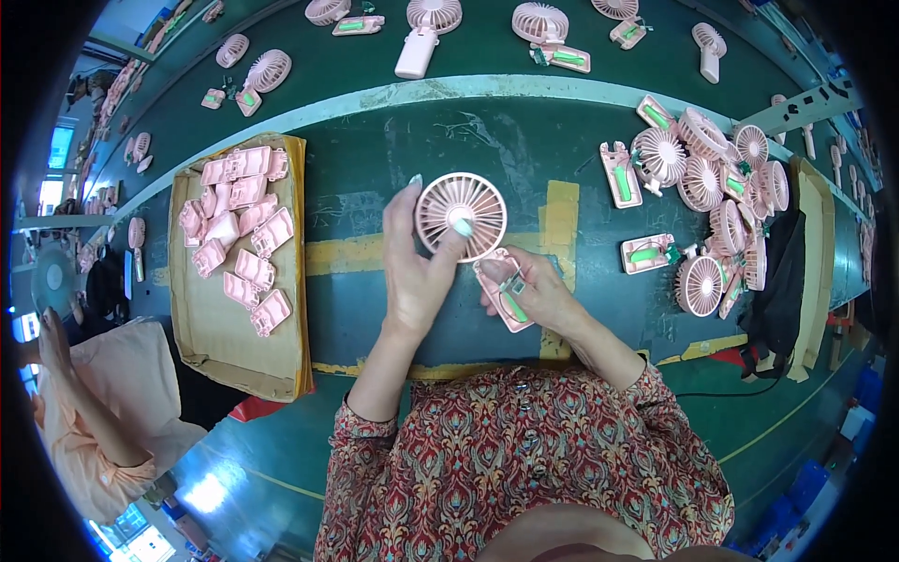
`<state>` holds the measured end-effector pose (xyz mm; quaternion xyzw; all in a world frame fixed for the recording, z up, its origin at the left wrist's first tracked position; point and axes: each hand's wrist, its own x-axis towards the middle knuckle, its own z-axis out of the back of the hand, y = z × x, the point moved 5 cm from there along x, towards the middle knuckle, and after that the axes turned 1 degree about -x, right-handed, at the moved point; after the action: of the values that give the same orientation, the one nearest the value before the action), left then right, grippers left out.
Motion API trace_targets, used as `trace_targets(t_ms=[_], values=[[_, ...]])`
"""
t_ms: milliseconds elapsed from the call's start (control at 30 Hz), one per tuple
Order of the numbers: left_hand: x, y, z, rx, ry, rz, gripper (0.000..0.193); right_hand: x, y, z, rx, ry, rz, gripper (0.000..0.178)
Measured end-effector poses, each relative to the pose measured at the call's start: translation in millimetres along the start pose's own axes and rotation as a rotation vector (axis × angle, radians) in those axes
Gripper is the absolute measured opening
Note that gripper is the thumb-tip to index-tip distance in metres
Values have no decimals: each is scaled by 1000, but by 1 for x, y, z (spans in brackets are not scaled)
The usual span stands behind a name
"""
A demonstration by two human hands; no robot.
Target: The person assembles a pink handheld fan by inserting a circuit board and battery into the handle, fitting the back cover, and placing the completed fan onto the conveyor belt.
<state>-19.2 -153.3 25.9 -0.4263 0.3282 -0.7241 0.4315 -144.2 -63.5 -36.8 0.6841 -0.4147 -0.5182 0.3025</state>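
Note:
Over the middle of the green bench I hold a pink handheld fan in two joined parts. My left hand [419, 253] is closed around the round fan head [461, 211], with the thumb across its slatted grille. Just below it, my right hand [541, 292] grips the open handle shell [504, 292], which contains a green cylindrical battery [514, 307] and a small circuit board. The handle tilts down to the right from the head. My right fingers partly hide the board and the join.
At the left, a cardboard tray [302, 281] holds several pink handle covers [253, 269]. Unfinished fans [700, 183] are heaped at the right, by another cardboard box [817, 253]. More fans [419, 47] lie beyond the pale strip [449, 89]. Another person [98, 421] works at far left.

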Motion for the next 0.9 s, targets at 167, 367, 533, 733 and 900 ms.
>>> trace_targets(t_ms=[167, 367, 533, 733, 900], values=[[-30, -28, -17, 82, 211, -173, 33, 1, -1, 17, -120, -215, 145, 25], [-50, 6, -36, -341, 371, 361, 10, 11, -20, 15, -140, -133, 97, 23], [-58, 33, -43, -782, 407, 651, 19, 16, -22, 16, 61, -128, 88, 27], [-59, 24, -42, -623, 392, 493, 35, 22, -31, 21, -131, -173, 121, 29], [-59, 22, -36, -457, 322, 397, 27, 14, -16, 12, 17, -140, 36, 29]])
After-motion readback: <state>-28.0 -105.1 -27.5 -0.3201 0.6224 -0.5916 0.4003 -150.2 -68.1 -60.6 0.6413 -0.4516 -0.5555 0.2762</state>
